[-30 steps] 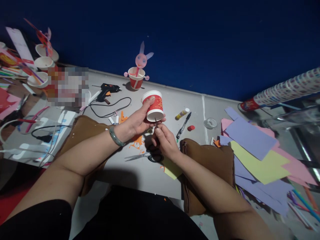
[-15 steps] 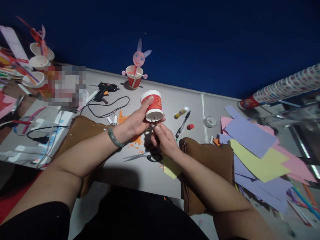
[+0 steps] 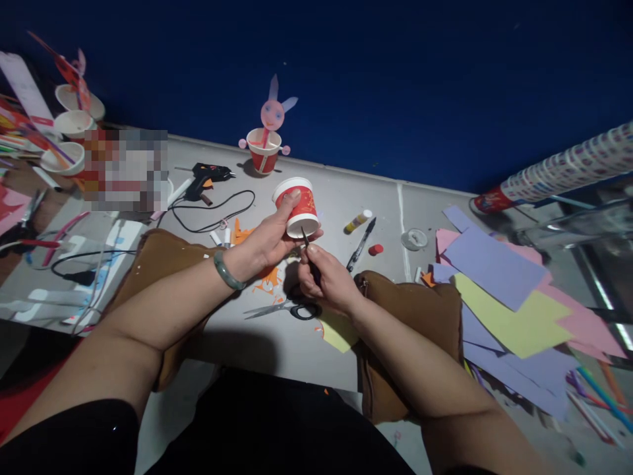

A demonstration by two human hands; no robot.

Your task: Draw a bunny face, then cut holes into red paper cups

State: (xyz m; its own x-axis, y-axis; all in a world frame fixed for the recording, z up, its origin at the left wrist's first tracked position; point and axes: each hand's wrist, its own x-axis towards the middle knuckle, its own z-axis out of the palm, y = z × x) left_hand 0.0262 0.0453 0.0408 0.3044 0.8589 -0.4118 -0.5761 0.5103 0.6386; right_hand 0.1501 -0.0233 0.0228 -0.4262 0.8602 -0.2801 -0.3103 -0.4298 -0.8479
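A red paper cup [image 3: 301, 201] with a white rim and white base is tilted in my left hand [image 3: 273, 239], thumb along its side and fingers behind it. Its base faces toward me. My right hand [image 3: 327, 277] is closed round a thin dark pointed tool [image 3: 310, 254], whose tip is at the cup's base. Whether the tip has gone through cannot be made out, and the palm hides much of the handle. Below my hands lie black-handled scissors [image 3: 284, 309] beside orange paper scraps [image 3: 267, 282].
Behind stands a cup with a pink rabbit figure [image 3: 271, 115]. A glue gun [image 3: 208, 178], glue stick [image 3: 357, 222], red cap [image 3: 376, 249] and pen [image 3: 362, 244] lie around. Coloured paper [image 3: 499, 270] and stacked cups [image 3: 564, 165] are right; brown cushions [image 3: 410, 336] lie under my forearms.
The cup has shifted slightly left and tilted a little more. My right hand has turned, so more of the dark tool shows below the cup's base.
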